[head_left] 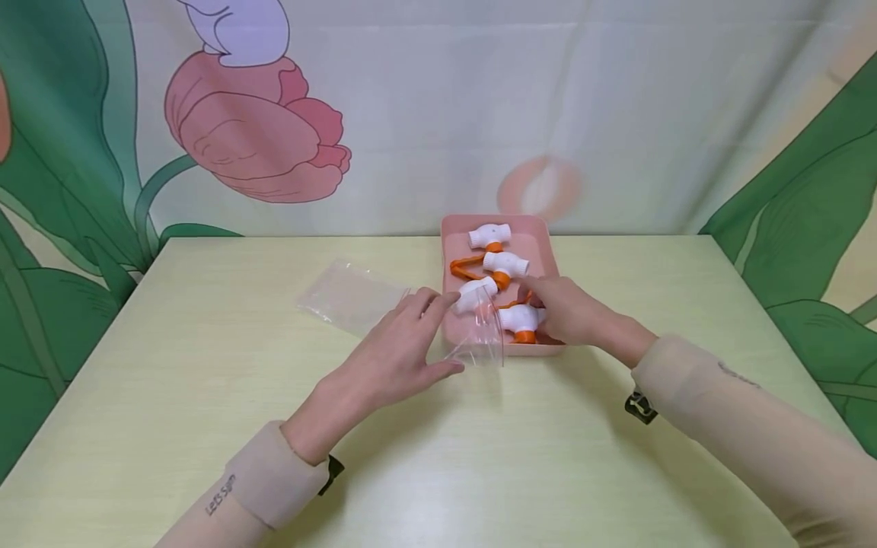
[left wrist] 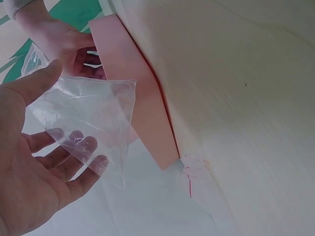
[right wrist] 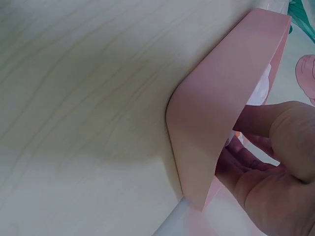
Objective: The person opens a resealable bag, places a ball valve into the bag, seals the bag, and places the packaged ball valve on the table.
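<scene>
Beige sleeve (head_left: 277, 476) behind left grip (head_left: 390, 350), which holds a clear bag (left wrist: 93, 113); right grip (head_left: 572, 308) pinches a white fitting (head_left: 517, 318), pink tray (head_left: 537, 350) around it

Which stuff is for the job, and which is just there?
For the job:
- clear bag at the left hand
- pink tray
- white-and-orange pieces
- probably the clear plastic on the table

Just there:
- flowery cloth behind
- table itself
</scene>
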A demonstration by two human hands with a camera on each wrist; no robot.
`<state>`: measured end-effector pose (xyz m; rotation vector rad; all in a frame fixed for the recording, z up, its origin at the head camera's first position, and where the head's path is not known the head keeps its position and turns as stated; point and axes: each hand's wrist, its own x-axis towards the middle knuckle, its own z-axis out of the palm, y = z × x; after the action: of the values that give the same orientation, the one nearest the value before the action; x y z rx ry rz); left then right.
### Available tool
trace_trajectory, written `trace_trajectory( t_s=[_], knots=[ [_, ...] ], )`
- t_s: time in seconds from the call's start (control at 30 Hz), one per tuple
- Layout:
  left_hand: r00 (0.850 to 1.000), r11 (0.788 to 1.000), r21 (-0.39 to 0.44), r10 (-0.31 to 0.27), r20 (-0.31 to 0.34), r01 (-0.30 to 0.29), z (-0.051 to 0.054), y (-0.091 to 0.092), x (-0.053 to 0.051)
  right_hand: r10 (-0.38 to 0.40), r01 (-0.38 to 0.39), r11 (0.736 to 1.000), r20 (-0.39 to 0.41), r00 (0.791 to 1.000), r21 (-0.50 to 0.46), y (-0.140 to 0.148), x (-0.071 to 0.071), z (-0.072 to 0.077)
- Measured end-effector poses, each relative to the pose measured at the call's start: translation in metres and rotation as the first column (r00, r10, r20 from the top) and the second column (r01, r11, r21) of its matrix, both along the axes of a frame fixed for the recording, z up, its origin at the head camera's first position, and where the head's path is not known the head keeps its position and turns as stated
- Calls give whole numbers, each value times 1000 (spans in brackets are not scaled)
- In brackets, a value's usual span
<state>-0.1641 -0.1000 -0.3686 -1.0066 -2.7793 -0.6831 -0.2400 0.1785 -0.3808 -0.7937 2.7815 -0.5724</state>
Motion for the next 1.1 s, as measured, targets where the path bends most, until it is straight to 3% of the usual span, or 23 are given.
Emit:
trace_trajectory(
  t_s=[0.53,0.73,1.1],
  knots=[
    [1000,1000,-14,6,16,-5,-1,1,-1,-134,143,969,62,989,-200,8,3,15],
    [1000,1000,-14,3,24,-2,-2,1,-2,-161,163,954,28,987,-252,11,5,17],
    [1000,1000,-16,17,22,-17,-5,-1,-2,-306,310,905,60,950,-293,6,10,27]
  ],
)
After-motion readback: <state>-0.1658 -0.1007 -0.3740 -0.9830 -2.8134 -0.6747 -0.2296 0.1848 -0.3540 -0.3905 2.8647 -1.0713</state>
